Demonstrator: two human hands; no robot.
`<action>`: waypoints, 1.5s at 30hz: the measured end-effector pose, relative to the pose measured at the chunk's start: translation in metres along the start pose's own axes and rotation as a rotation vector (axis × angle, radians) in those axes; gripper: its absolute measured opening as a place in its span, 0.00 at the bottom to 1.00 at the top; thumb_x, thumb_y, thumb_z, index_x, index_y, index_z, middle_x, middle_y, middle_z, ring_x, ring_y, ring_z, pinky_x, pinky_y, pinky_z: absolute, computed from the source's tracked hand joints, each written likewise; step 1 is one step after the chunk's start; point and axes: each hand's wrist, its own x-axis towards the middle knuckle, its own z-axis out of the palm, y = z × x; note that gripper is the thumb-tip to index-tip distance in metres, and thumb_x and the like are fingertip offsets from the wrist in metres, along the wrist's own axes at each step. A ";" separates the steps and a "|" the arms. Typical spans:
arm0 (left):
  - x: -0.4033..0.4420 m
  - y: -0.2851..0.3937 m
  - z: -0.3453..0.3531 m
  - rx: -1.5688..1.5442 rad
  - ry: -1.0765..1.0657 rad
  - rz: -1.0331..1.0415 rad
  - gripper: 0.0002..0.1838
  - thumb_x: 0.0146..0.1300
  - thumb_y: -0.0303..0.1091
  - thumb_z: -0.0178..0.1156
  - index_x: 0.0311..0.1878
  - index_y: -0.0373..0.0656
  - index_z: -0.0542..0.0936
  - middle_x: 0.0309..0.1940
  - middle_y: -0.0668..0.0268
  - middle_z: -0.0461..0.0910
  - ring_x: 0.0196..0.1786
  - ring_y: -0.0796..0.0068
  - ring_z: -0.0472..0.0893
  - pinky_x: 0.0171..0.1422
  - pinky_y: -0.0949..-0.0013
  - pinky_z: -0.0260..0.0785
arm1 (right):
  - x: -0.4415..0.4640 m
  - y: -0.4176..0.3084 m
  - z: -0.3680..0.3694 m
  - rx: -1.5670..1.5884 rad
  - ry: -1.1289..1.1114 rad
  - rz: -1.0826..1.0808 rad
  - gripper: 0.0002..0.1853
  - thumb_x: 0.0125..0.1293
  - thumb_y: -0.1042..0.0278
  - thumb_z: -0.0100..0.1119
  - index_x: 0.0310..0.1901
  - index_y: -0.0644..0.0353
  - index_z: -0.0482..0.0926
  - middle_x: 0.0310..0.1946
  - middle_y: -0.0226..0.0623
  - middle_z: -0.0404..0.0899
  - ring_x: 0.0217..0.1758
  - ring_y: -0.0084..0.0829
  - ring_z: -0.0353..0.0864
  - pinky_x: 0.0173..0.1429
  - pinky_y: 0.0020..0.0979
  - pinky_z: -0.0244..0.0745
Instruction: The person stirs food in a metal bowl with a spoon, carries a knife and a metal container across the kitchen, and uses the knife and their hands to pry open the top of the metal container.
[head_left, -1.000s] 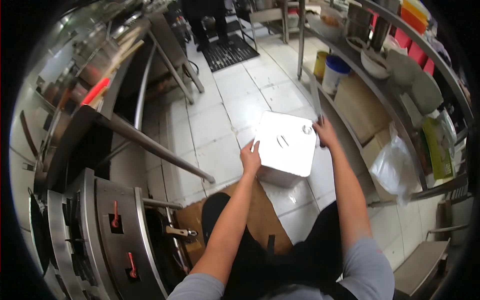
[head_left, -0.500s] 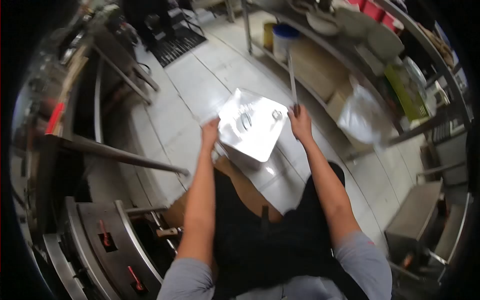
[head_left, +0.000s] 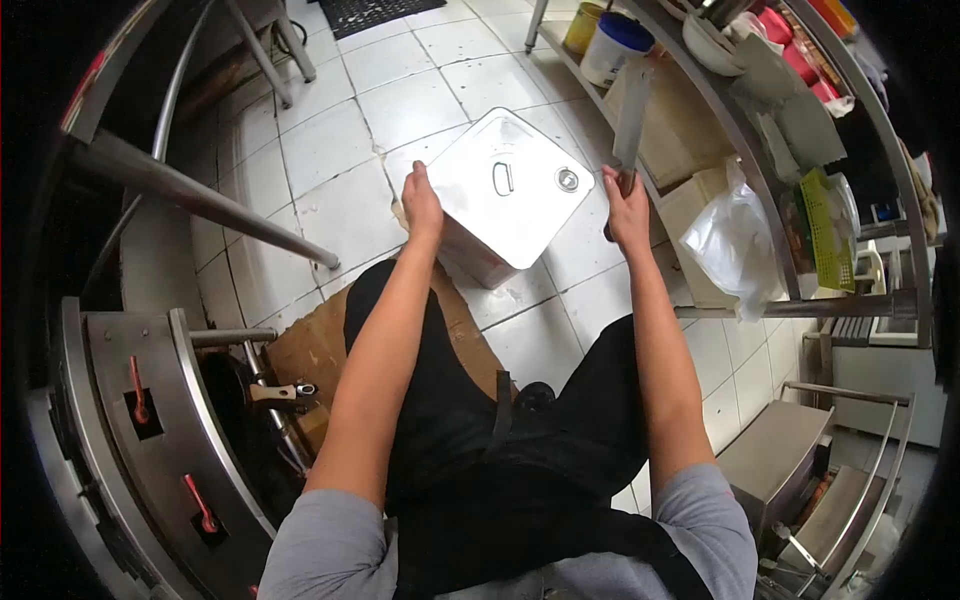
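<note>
A square metal tin (head_left: 500, 225) stands on the floor in front of my knees, with a bright top, a wire carrying handle and a round cap near its right corner. My left hand (head_left: 422, 205) is at the tin's left edge, fingers stretched and pointing away from me; whether it touches the metal I cannot tell. On the other side, my right hand (head_left: 630, 213) is closed around the dark handle of a large wide-bladed kitchen knife (head_left: 630, 112). The blade points up and away, to the right of the tin.
A metal shelf unit on the right carries a white bucket with a blue lid (head_left: 617, 48), a clear plastic bag (head_left: 730, 240) and a green basket (head_left: 826, 232). A steel table leg (head_left: 215, 205) juts in from the left. Flattened cardboard (head_left: 320, 345) lies by my left leg.
The whole view has shifted, so the tin and hands appear higher. The knife has turned, showing more of its blade's flat side. My left hand's fingers look straighter.
</note>
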 end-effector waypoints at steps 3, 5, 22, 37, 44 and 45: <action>-0.008 0.005 0.006 0.050 0.037 -0.099 0.31 0.76 0.56 0.44 0.59 0.34 0.73 0.52 0.50 0.78 0.56 0.60 0.75 0.65 0.61 0.64 | 0.013 -0.002 0.022 -0.101 0.009 0.098 0.14 0.69 0.61 0.62 0.43 0.65 0.77 0.38 0.38 0.83 0.39 0.28 0.80 0.46 0.31 0.74; -0.010 0.007 0.008 0.141 0.084 -0.122 0.32 0.76 0.57 0.44 0.61 0.33 0.70 0.54 0.50 0.76 0.57 0.60 0.74 0.65 0.61 0.63 | 0.013 -0.001 0.032 0.013 -0.023 0.144 0.14 0.69 0.61 0.63 0.43 0.65 0.77 0.34 0.37 0.81 0.36 0.29 0.78 0.44 0.32 0.74; 0.079 -0.039 0.019 -0.336 -0.365 -0.054 0.46 0.75 0.66 0.38 0.74 0.28 0.57 0.74 0.47 0.60 0.77 0.56 0.58 0.80 0.60 0.46 | -0.048 -0.008 0.021 -0.112 0.189 0.211 0.16 0.71 0.59 0.60 0.46 0.67 0.76 0.39 0.44 0.84 0.43 0.35 0.83 0.51 0.35 0.76; 0.074 -0.036 -0.016 -0.227 -0.542 -0.193 0.51 0.70 0.75 0.26 0.75 0.35 0.60 0.76 0.53 0.58 0.80 0.59 0.52 0.81 0.51 0.40 | -0.160 -0.115 0.066 0.172 -0.303 0.273 0.10 0.75 0.64 0.53 0.44 0.63 0.70 0.21 0.30 0.70 0.17 0.19 0.69 0.20 0.25 0.66; 0.059 -0.045 -0.007 -0.111 -0.352 -0.145 0.47 0.72 0.71 0.34 0.70 0.33 0.68 0.56 0.60 0.76 0.60 0.69 0.72 0.71 0.64 0.58 | -0.155 -0.121 0.061 0.077 -0.409 0.332 0.14 0.74 0.61 0.53 0.41 0.67 0.69 0.19 0.42 0.75 0.21 0.33 0.77 0.30 0.35 0.71; 0.049 -0.035 -0.013 -0.155 -0.406 -0.150 0.48 0.72 0.72 0.33 0.71 0.33 0.67 0.53 0.61 0.77 0.57 0.70 0.73 0.71 0.61 0.58 | -0.157 -0.121 0.062 0.055 -0.414 0.312 0.14 0.74 0.61 0.53 0.41 0.67 0.69 0.19 0.43 0.76 0.22 0.34 0.78 0.30 0.36 0.71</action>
